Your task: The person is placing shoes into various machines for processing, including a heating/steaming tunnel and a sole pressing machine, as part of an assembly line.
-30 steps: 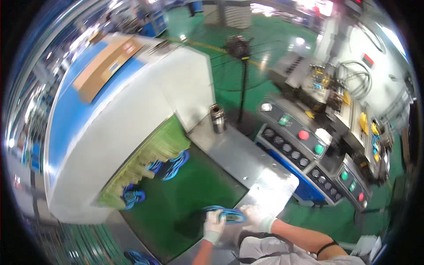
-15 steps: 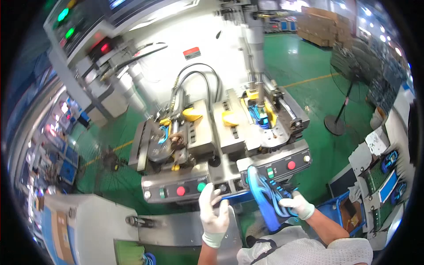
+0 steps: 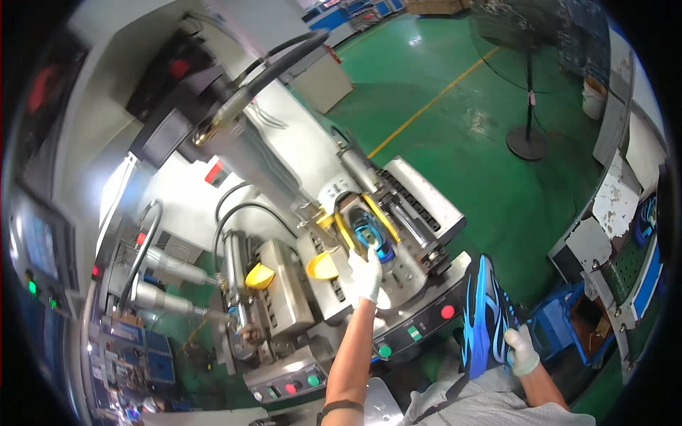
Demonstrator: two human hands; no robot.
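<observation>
My right hand (image 3: 522, 352), in a white glove, grips a black and blue sports shoe (image 3: 486, 323) at its side near the heel. The shoe stands on end, toe up, in front of the machine's right side. My left hand (image 3: 365, 275), also gloved, reaches forward to a second blue shoe (image 3: 371, 234) lying in the right-hand station between yellow pads (image 3: 383, 216). Its fingers look stretched and apart at that shoe's near end; whether they touch it I cannot tell. A metal press cylinder (image 3: 266, 167) slants above the station.
A control panel (image 3: 419, 323) with green and red buttons runs along the machine's front. The left-hand station (image 3: 245, 334) has a yellow pad beside it. At right are a blue bin (image 3: 568, 323) and a rack (image 3: 632, 266) with a shoe. A standing fan (image 3: 529, 106) is behind.
My left hand has moved from the panel's front to the shoe in the right station. The held shoe has moved right and turned more upright. The view has swung round and closer to the machine.
</observation>
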